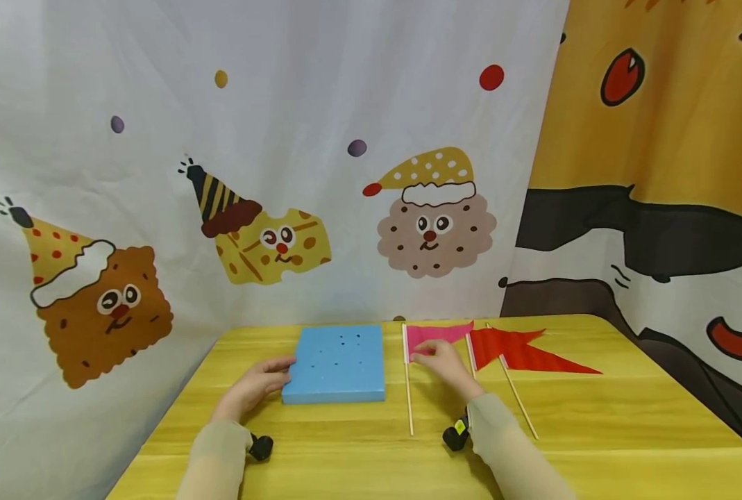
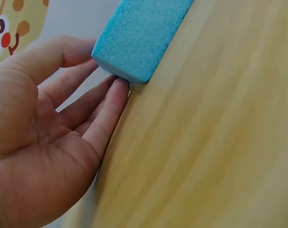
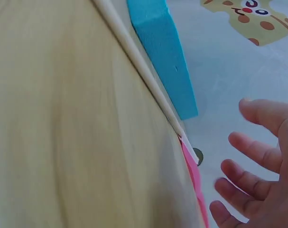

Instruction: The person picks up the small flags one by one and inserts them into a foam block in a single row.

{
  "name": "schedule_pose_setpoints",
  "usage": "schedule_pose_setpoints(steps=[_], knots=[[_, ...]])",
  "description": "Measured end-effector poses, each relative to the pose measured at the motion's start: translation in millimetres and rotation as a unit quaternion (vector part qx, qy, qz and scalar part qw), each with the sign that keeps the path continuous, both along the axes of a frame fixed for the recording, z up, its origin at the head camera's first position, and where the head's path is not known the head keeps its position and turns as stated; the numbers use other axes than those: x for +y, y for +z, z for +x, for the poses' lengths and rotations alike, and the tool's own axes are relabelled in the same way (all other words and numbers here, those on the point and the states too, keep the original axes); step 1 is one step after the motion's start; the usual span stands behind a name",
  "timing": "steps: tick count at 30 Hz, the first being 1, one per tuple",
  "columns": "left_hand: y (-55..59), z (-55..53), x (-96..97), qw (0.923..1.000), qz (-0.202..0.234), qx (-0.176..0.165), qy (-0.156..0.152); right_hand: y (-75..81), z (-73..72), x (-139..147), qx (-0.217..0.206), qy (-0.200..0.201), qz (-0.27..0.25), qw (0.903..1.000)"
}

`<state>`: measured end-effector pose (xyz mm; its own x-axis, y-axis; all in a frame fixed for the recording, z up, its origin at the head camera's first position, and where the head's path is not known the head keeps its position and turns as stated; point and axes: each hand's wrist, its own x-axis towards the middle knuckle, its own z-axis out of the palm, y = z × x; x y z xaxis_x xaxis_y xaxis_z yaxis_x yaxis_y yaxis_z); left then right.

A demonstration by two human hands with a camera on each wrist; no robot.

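A flat blue foam block (image 1: 330, 382) with several small holes in its top lies on the table. My left hand (image 1: 253, 389) rests against the block's left side; in the left wrist view its fingertips (image 2: 119, 90) meet a lower corner of the foam. Right of the block lies a pink pennant flag (image 1: 433, 335) on a thin wooden stick. Over that flag is my right hand (image 1: 445, 364), palm down in the head view. Seen from the right wrist, its fingers (image 3: 250, 149) are spread and loosely bent, with nothing between them, apart from the flag's stick (image 3: 144, 71).
Two red flags, one a small swallowtail (image 1: 486, 347) and one a long pointed pennant (image 1: 545, 355), lie on the table to the right of the pink one. A cloth backdrop (image 1: 321, 83) with cartoon figures hangs behind the yellow wood-grain table (image 1: 346, 455).
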<state>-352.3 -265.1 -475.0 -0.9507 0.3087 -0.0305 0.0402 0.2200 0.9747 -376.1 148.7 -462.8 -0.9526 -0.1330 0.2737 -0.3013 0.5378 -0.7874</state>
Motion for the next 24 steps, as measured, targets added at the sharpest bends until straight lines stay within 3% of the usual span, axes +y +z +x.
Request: schedule_pose_setpoints(steps=[4, 9, 19, 24], knots=[[-1.3, -1.7, -3.6, 0.9997, -0.008, 0.014, -0.021, -2.2, 0.3, -5, -0.051, 0.000, -0.035, 0.9981], [-3.4, -1.4, -5.3, 0.9991, -0.014, 0.021, -0.033, -7.2, 3.5, -8, -0.119, 0.004, -0.042, 0.9920], [-3.3, 0.9, -5.0, 0.9991, -0.026, 0.027, -0.019, -10.1, 3.9, -13, -0.130, 0.002, -0.033, 0.9909], [-3.7, 2.2, -3.8, 0.9992, -0.029, 0.023, -0.014, -13.1, 3.1, -17, -0.118, -0.008, 0.008, 0.9929]])
